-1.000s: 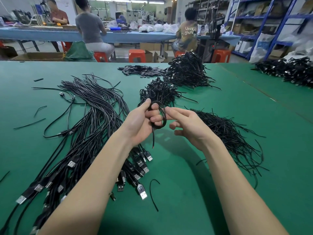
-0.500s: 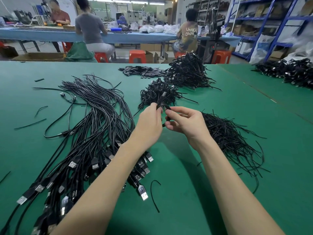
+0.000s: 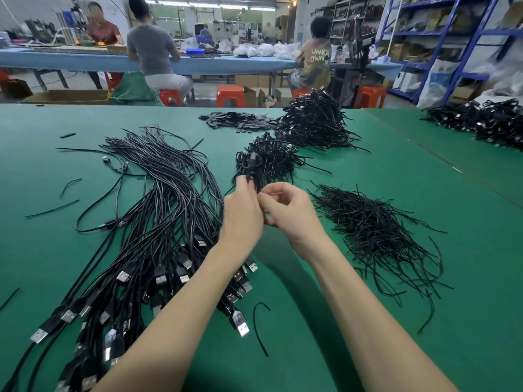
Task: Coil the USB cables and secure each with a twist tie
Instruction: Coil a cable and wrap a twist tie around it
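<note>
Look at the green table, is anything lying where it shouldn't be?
A few thin black twist ties have strayed from the big loose heap of ties. One curved tie lies alone near the silver USB plugs, and others are scattered at the left side of the green table. Nothing looks broken.

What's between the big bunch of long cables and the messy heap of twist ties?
Head view: both hands, left hand and right hand, pinching a coiled cable, over green table.
</note>
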`<move>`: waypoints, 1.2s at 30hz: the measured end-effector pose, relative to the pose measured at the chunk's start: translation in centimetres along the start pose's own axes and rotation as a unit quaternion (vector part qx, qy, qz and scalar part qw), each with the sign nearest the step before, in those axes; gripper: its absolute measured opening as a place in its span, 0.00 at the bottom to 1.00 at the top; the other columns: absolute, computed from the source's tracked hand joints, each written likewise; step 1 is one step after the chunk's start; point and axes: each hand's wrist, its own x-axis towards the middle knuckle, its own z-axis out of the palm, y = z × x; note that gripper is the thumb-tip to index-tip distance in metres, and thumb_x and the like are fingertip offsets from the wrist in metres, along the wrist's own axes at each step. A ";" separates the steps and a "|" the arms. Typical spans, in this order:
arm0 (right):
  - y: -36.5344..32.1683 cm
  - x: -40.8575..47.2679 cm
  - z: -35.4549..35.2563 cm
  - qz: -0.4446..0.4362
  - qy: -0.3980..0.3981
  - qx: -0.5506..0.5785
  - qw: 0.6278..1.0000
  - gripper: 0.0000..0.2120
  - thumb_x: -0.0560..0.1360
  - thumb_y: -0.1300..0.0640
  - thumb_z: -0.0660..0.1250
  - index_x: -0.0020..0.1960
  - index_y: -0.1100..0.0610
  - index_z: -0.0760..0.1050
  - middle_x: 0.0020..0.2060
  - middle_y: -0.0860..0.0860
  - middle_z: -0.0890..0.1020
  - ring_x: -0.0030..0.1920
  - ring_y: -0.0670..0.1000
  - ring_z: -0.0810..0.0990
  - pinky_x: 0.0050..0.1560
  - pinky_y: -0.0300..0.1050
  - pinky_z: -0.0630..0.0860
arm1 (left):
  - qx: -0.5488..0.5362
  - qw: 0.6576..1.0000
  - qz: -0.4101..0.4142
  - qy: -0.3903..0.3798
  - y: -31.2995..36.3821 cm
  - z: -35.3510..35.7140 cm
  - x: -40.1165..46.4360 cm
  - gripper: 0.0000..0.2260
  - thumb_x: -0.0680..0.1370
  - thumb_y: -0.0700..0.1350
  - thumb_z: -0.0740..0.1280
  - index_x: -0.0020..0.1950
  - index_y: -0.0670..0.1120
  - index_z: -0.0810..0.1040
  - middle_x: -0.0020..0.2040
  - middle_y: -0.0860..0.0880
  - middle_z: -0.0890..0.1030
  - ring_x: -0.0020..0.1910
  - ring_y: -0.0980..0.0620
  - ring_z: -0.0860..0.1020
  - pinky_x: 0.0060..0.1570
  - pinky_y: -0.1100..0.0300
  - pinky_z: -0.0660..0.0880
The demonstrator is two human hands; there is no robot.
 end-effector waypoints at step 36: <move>0.1 0.9 -5.0 0.023 0.024 0.006 0.999 0.10 0.72 0.56 0.78 0.35 0.57 0.82 0.26 0.46 0.79 0.25 0.45 0.76 0.35 0.38 0.78 | -0.040 0.967 0.045 -0.250 0.9 0.4 -1.1 0.04 0.85 0.44 0.53 0.59 0.46 0.62 0.38 0.47 0.77 0.30 0.52 0.71 0.34 0.56 0.66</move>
